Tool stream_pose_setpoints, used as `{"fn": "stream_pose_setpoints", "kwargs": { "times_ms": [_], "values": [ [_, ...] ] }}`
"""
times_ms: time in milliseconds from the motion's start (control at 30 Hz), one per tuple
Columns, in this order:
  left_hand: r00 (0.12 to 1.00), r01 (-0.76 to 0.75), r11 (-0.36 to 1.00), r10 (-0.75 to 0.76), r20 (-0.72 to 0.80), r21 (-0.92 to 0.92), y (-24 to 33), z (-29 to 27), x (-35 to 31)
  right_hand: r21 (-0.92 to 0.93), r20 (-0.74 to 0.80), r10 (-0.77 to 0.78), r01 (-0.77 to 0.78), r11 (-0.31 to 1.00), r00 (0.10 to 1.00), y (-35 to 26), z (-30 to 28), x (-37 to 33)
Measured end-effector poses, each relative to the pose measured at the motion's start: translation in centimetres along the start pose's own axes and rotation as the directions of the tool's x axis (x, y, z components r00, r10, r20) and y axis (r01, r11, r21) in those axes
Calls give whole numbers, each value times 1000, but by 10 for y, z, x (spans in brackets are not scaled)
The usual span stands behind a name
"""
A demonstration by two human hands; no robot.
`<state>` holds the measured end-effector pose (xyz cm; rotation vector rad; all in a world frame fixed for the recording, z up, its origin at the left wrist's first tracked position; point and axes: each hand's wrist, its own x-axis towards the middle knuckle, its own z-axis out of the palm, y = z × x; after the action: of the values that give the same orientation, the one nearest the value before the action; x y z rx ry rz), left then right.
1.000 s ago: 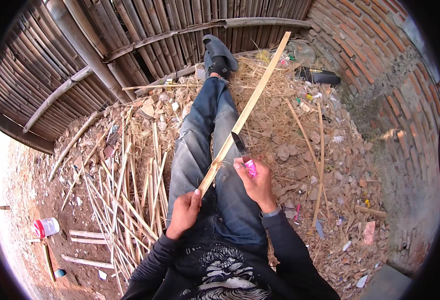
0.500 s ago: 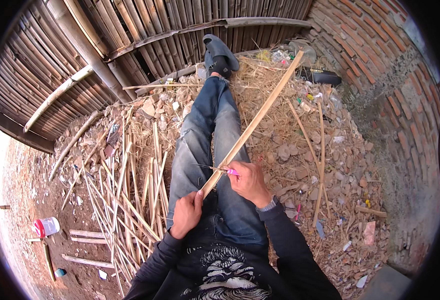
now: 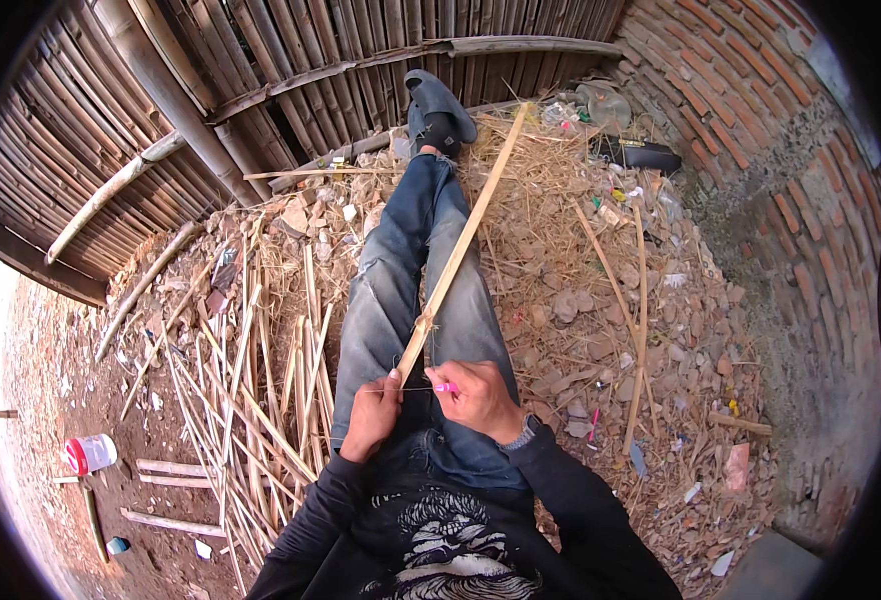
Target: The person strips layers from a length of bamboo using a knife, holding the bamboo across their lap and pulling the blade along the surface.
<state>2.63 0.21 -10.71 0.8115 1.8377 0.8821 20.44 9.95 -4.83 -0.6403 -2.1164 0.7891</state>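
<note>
A long, pale bamboo strip (image 3: 473,222) slants from my lap up between my shins to the straw near my feet. Its near end is pinched in my left hand (image 3: 372,418), thumb pressed along it. My right hand (image 3: 485,402) is closed round the pink handle of a small knife (image 3: 447,387), just right of the strip. The thin blade points left, across the strip's near end toward my left thumb; its edge is hard to make out. Partway up the strip is a rough knot with loose fibres.
A heap of cut bamboo strips (image 3: 251,400) lies left of my legs. A white tub with a red lid (image 3: 93,454) stands farther left. Rubble, straw and litter cover the ground. Ahead is a bamboo fence (image 3: 321,60); a brick wall (image 3: 791,200) rises on the right.
My right hand has drawn the knife down toward my lap, beside my left hand. The strip's far end has swung left, and its knot now shows.
</note>
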Motion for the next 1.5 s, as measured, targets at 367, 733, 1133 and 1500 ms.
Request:
{"fn": "stream_pose_setpoints", "kwargs": {
  "times_ms": [367, 733, 1133, 1500],
  "values": [
    [968, 91, 982, -47, 248, -167, 16, -8, -18, 68, -585, 327, -357, 932, 742, 42, -40, 10],
    [834, 336, 882, -115, 539, -331, 41, 2, -24, -413, -9, 405, -372, 831, 914, 40, -31, -9],
    [750, 524, 735, -158, 642, -431, 41, 0, -20, -437, 22, 369, -323, 840, 929, 51, -41, -8],
    [783, 484, 781, -186, 594, -394, 39, 11, -22, -453, 53, 410, -343, 822, 911, 51, -31, -8]
  ]
}}
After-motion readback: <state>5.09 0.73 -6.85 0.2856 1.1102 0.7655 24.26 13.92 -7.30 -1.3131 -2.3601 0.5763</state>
